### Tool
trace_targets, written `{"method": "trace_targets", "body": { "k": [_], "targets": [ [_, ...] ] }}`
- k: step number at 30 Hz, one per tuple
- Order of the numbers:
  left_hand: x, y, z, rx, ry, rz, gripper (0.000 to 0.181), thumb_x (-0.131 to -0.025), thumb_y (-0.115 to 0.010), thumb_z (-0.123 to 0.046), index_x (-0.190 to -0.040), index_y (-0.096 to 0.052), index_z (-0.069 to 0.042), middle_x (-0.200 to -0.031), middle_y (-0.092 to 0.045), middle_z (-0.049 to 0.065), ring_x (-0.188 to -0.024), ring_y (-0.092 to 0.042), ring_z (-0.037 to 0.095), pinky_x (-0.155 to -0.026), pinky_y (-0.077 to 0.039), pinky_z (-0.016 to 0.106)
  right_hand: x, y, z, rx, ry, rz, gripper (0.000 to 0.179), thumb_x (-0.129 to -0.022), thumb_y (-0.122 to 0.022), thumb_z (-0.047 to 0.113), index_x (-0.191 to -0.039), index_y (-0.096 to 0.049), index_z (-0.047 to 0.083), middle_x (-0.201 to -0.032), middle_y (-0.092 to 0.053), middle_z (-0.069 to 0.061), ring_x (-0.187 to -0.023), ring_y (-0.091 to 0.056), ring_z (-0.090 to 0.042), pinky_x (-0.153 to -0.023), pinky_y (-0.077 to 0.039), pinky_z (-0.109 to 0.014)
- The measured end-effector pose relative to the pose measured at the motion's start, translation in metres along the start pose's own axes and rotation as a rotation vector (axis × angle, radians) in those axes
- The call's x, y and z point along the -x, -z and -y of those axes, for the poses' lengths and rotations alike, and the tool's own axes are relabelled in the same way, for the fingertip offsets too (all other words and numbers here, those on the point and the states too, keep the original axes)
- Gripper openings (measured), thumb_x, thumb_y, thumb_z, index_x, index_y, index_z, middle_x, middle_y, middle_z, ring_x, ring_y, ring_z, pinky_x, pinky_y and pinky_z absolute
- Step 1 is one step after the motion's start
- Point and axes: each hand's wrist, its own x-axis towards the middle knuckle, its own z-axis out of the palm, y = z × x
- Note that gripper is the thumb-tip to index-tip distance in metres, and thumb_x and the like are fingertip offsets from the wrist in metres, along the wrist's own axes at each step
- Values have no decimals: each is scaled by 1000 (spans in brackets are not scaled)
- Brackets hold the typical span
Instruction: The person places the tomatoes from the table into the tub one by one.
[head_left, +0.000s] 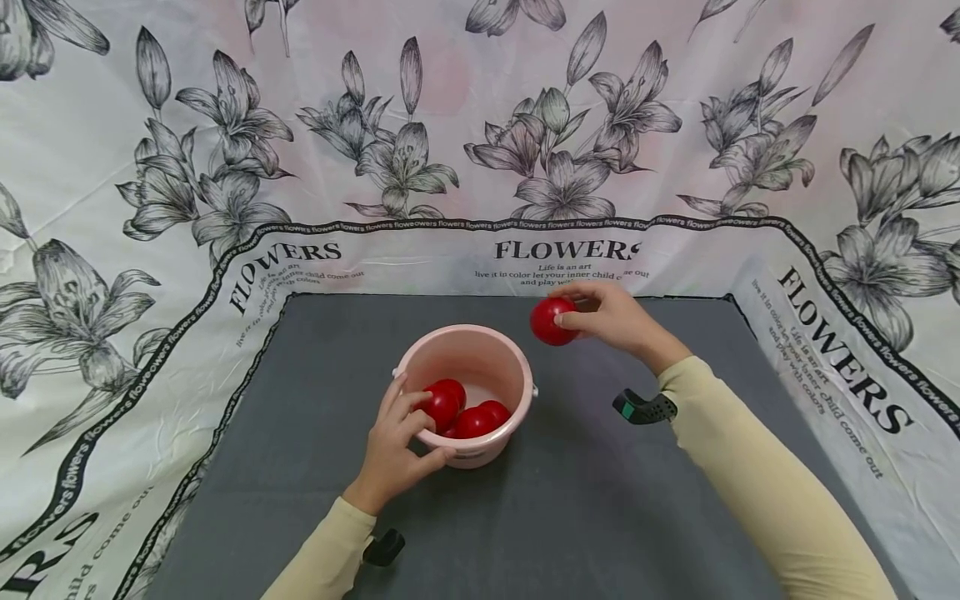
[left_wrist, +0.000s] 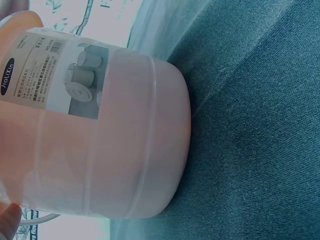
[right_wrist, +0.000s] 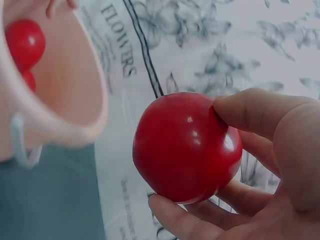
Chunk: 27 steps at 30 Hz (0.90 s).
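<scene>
A pink bucket (head_left: 465, 342) with a white handle stands upright on the grey cloth. Several glossy red balls (head_left: 474, 422) lie inside it. My left hand (head_left: 397, 454) grips the bucket's near left rim, its fingers over the edge beside the balls and its thumb along the front. In the left wrist view the bucket's side (left_wrist: 125, 135) with a printed label fills much of the picture. To the right of the bucket and apart from it, my right hand (head_left: 611, 317) holds another red ball (right_wrist: 185, 147) off the cloth, between thumb and fingers.
A dark grey cloth (head_left: 315, 500) covers the work surface. Behind it and along both sides runs a white sheet (head_left: 420, 267) printed with flowers and lettering. Each wrist wears a black band (head_left: 645, 407).
</scene>
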Motion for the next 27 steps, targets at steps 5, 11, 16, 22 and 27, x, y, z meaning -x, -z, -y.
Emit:
{"method": "trace_targets", "body": {
  "k": [5,11,16,22,27],
  "targets": [
    [-1,-1,0,6,1,5,56,-92,-55,-67,-83,-69,-14,-122,-69,14,-133,-49,48,-90,-58,61,-12,-20,23,36,28,33,43,-96,-70,21,-138,-63,15,-138,-62,-14,-118,-65,-32,-87,-64,-39],
    [0,0,1,19,10,8,48,-89,-64,-62,-83,-69,-14,-123,-69,13,-133,-49,47,-91,-58,61,-23,-55,39,85,136,95,38,-94,-70,12,-132,-67,9,-132,-66,-16,-114,-67,-34,-87,-64,-42],
    [0,-1,1,14,12,15,56,-91,-57,-68,-83,-68,-13,-122,-69,14,-134,-48,46,-92,-57,62,-31,-80,38,144,157,145,39,-93,-70,14,-132,-67,10,-130,-69,-13,-114,-66,-32,-90,-63,-40],
    [0,-1,2,12,8,6,61,-92,-54,-70,-82,-69,-12,-121,-69,13,-134,-49,44,-93,-57,62,-38,-103,32,167,136,182,42,-91,-72,14,-133,-66,10,-129,-70,-12,-113,-65,-30,-91,-63,-39],
    [0,0,2,6,10,9,61,-92,-53,-71,-82,-69,-13,-120,-70,13,-133,-50,44,-96,-55,64,-42,-117,24,176,80,185,43,-90,-74,14,-132,-67,11,-129,-70,-11,-112,-64,-29,-93,-62,-39]
  ]
}}
